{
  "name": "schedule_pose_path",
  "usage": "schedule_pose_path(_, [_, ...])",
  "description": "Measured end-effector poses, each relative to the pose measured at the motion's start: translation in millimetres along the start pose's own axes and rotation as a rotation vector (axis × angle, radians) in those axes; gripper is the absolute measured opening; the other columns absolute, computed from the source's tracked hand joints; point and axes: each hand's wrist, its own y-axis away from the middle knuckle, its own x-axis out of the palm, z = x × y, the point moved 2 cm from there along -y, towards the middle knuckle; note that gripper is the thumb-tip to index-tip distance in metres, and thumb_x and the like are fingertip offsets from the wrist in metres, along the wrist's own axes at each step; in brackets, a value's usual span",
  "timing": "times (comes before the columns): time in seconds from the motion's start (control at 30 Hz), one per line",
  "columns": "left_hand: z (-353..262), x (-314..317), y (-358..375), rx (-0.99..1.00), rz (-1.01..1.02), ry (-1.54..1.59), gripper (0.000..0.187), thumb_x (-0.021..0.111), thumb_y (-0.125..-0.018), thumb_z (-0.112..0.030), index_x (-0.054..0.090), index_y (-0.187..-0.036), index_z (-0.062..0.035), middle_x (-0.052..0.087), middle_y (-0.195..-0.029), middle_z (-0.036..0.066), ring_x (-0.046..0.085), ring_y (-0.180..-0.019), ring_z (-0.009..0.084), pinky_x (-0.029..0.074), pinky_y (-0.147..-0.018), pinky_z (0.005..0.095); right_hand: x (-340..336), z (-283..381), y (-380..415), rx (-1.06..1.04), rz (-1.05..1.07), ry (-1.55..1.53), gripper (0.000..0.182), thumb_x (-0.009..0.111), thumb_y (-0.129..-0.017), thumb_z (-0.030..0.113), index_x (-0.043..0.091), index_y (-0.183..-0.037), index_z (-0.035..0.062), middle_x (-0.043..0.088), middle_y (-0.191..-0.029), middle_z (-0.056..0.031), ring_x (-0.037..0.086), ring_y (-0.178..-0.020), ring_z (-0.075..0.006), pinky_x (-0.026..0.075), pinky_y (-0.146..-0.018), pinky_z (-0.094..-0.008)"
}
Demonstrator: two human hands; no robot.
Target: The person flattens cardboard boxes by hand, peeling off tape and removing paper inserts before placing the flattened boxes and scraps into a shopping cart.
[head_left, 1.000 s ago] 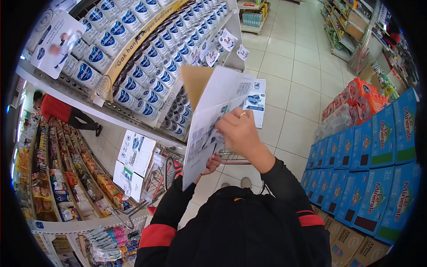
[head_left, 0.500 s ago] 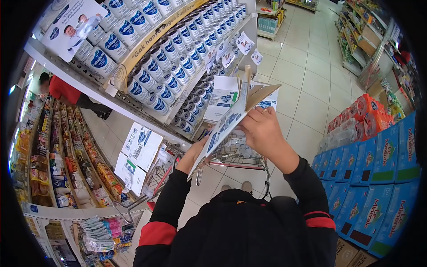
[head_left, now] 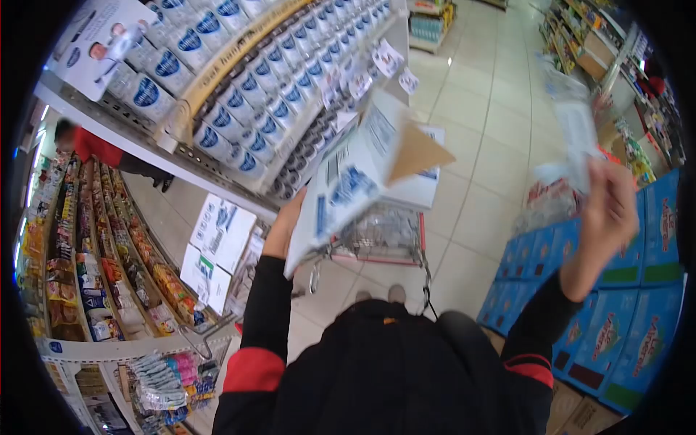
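At two o'clock, the right hand (head_left: pixel 612 206) has come away from the carton (head_left: pixel 344 185), fingers pinching a pale strip (head_left: pixel 578 138), now apart from it; at eleven o'clock, the left hand (head_left: pixel 283 228) holds the carton, fingertips hidden.

A supermarket aisle with pale tiled flooring (head_left: pixel 470 130).
White-and-blue labelled tins (head_left: pixel 246 119) fill a tiered display shelf (head_left: pixel 177 174) ahead of the hands; racks of colourful packets (head_left: pixel 109 268) stand to the left, stacked blue drink cartons (head_left: pixel 609 319) to the right, and a red-handled wire shopping cart (head_left: pixel 380 258) just below.
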Motion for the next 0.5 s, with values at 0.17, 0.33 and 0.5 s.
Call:
schedule_pose_path(0.17, [29,10,-45,-0.381,0.74,0.949,0.023,0.035,-0.079,-0.016,0.044,-0.083,0.0048,0.039,-0.063,0.005,0.038,-0.045,0.0122,0.035,-0.035,0.0213,100,-31,86,0.61,0.376,-0.637,0.011,0.055,-0.074,0.012,0.058,-0.078,0.0017,0.056,-0.065,-0.0011,0.049,-0.06,-0.0051,0.04,-0.053,-0.0197])
schedule_pose_path(0.33, [49,26,-50,-0.626,1.009,1.3,0.02,0.031,-0.079,-0.013,0.041,-0.082,0.0051,0.038,-0.063,0.006,0.038,-0.045,0.0141,0.034,-0.036,0.0238,226,-19,195,0.666,0.564,-0.776,0.011,0.057,-0.068,0.008,0.057,-0.078,0.0023,0.057,-0.066,-0.0054,0.051,-0.057,-0.0121,0.041,-0.054,-0.024])
schedule_pose_path(0.5, [47,38,-26,-0.716,0.964,1.407,0.021,0.032,-0.079,-0.014,0.043,-0.078,0.0044,0.04,-0.06,0.009,0.041,-0.045,0.0168,0.036,-0.036,0.0271,274,-26,268,0.546,0.741,-0.49,0.015,0.057,-0.066,0.007,0.056,-0.079,0.0017,0.057,-0.07,-0.0105,0.054,-0.059,-0.0221,0.042,-0.054,-0.0292])
